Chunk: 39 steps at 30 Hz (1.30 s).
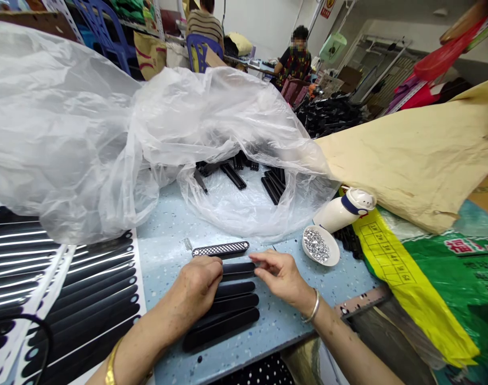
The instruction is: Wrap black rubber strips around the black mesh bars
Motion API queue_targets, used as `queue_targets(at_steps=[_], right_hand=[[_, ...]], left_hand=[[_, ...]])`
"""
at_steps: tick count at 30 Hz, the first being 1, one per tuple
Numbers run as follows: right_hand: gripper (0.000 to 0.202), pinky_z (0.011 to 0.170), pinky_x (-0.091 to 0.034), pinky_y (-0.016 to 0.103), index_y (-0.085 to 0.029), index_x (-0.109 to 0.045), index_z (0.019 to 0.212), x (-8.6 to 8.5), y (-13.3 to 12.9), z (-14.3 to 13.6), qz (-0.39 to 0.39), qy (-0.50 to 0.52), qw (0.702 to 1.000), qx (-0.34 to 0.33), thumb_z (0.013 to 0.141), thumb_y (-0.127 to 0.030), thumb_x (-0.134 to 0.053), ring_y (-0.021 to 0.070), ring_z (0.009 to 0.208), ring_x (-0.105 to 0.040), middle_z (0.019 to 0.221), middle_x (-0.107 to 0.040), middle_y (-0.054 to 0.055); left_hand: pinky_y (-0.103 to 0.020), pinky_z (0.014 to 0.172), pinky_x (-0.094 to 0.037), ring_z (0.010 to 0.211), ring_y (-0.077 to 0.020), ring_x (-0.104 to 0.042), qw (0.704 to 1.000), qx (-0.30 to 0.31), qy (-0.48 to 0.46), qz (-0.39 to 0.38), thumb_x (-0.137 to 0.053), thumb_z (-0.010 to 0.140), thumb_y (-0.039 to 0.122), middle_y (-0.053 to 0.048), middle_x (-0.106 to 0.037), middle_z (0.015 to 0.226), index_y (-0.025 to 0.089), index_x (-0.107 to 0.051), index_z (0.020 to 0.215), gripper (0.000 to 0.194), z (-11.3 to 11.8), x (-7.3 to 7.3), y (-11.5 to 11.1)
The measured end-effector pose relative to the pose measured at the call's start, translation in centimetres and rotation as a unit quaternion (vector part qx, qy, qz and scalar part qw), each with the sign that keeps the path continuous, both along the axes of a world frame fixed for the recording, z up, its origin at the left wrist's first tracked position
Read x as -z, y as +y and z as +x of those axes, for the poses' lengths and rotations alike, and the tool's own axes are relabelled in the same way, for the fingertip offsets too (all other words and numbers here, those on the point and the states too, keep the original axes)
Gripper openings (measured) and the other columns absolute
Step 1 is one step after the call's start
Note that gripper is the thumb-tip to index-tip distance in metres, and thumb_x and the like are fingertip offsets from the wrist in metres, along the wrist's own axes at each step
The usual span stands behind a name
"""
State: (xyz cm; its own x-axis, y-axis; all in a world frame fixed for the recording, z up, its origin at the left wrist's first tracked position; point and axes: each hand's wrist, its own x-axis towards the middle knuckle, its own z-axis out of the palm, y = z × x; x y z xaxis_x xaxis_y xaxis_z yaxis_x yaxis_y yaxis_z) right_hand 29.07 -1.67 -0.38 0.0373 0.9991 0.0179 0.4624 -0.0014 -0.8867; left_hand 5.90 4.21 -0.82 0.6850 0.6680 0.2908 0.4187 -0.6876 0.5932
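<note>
Black flat strips with rounded ends lie side by side on the blue speckled table. My left hand [201,283] is closed around the left part of the uppermost black strip [238,271]. At that strip's right end, the thumb and forefinger of my right hand [281,275] pinch its tip. Just beyond them lies a narrow black-edged bar [221,248] with a white lattice pattern and a round dot at each end. Several more black strips [231,303] rest nearer to me, partly hidden by my left hand and forearm.
A white bowl [334,251] of small shiny metal pieces stands at right, beside a white bottle [343,208]. Behind, a clear plastic bag [227,214] holds black slotted pieces. Rows of black strips on white sheets [141,278] cover the left. Two people sit farther back.
</note>
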Motion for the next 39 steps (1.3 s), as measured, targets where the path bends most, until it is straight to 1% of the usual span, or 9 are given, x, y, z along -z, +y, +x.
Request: queue_targets(at_steps=[3,5,7,9,14,19,25,35,39], right_hand=[[0.03,0.053,-0.05,0.025,-0.018,-0.074,0.106,0.3,-0.3,-0.3,0.05,-0.033,0.998,-0.034,0.077,-0.015,-0.064,0.0147,0.062,-0.062,0.08,-0.068,0.006],[0.027,0.053,-0.05,0.025,-0.019,-0.075,0.104,0.5,-0.3,-0.4,0.066,-0.038,0.996,-0.04,0.079,-0.017,-0.066,0.0152,0.063,-0.061,0.076,-0.067,0.005],[0.024,0.054,-0.05,0.026,-0.019,-0.075,0.104,0.6,-0.3,-0.4,0.079,-0.038,0.995,-0.045,0.081,-0.018,-0.066,0.0154,0.063,-0.061,0.075,-0.068,0.005],[0.023,0.057,-0.052,0.027,-0.02,-0.075,0.104,0.8,-0.4,-0.4,0.089,-0.029,0.994,-0.047,0.082,-0.018,-0.067,0.0162,0.065,-0.063,0.077,-0.07,0.006],[0.026,0.076,-0.057,0.032,-0.023,-0.075,0.107,1.3,-0.6,-0.2,0.099,0.017,0.993,-0.059,0.084,-0.015,-0.068,0.0187,0.082,-0.07,0.09,-0.076,0.006],[0.029,0.082,-0.059,0.033,-0.027,-0.074,0.109,2.1,-0.7,0.1,0.132,0.037,0.988,-0.067,0.086,-0.013,-0.064,0.0189,0.09,-0.072,0.098,-0.077,0.005],[0.03,0.079,-0.06,0.032,-0.027,-0.075,0.108,2.3,-0.9,-0.1,0.15,0.033,0.987,-0.054,0.086,-0.011,-0.063,0.0188,0.088,-0.073,0.099,-0.077,0.007],[0.026,0.077,-0.06,0.031,-0.026,-0.078,0.1,2.0,-0.8,-0.2,0.135,0.039,0.989,-0.042,0.083,-0.01,-0.066,0.0191,0.085,-0.073,0.095,-0.077,0.008],[0.024,0.077,-0.06,0.031,-0.025,-0.078,0.097,2.0,-0.7,-0.3,0.127,0.052,0.99,-0.04,0.083,-0.011,-0.065,0.0189,0.084,-0.073,0.094,-0.077,0.008]], left_hand=[[-0.033,0.073,-0.056,0.081,-0.0214,-0.069,1.0,-0.016,-0.018,-0.016,-0.049,0.086,0.011,-0.009,-0.072,0.088,0.015,-0.064,0.097,0.019,0.1,0.0,-0.3],[-0.036,0.081,-0.056,0.093,-0.0234,-0.069,0.999,-0.002,-0.037,-0.011,-0.053,0.085,0.012,-0.011,-0.073,0.103,0.015,-0.062,0.113,0.029,0.3,-0.1,-0.4],[-0.037,0.085,-0.055,0.098,-0.0235,-0.069,0.999,0.02,-0.037,-0.01,-0.054,0.085,0.011,-0.011,-0.072,0.111,0.017,-0.061,0.119,0.035,0.6,-0.3,-0.3],[-0.036,0.082,-0.056,0.092,-0.0227,-0.069,0.999,0.034,-0.023,-0.015,-0.054,0.086,0.01,-0.009,-0.074,0.106,0.019,-0.063,0.116,0.033,1.0,-0.5,-0.1],[-0.036,0.074,-0.053,0.082,-0.022,-0.068,0.998,0.059,0.016,-0.017,-0.049,0.089,0.009,-0.006,-0.075,0.096,0.02,-0.068,0.107,0.028,1.8,-0.9,0.2],[-0.035,0.067,-0.052,0.074,-0.0215,-0.065,0.999,0.052,0.013,0.001,-0.046,0.093,0.012,-0.006,-0.076,0.091,0.02,-0.069,0.105,0.027,2.1,-0.9,0.0],[-0.034,0.064,-0.052,0.074,-0.0217,-0.066,0.998,0.053,-0.012,0.04,-0.043,0.09,0.007,-0.009,-0.076,0.094,0.016,-0.069,0.103,0.031,2.5,-1.0,0.0],[-0.038,0.064,-0.055,0.075,-0.0243,-0.068,0.996,0.069,-0.005,0.053,-0.042,0.088,0.004,-0.012,-0.076,0.092,0.014,-0.07,0.099,0.031,2.6,-1.0,0.0],[-0.039,0.065,-0.057,0.076,-0.0247,-0.071,0.997,0.063,0.004,0.041,-0.044,0.087,0.005,-0.011,-0.077,0.093,0.017,-0.072,0.098,0.033,2.5,-0.8,0.0]])
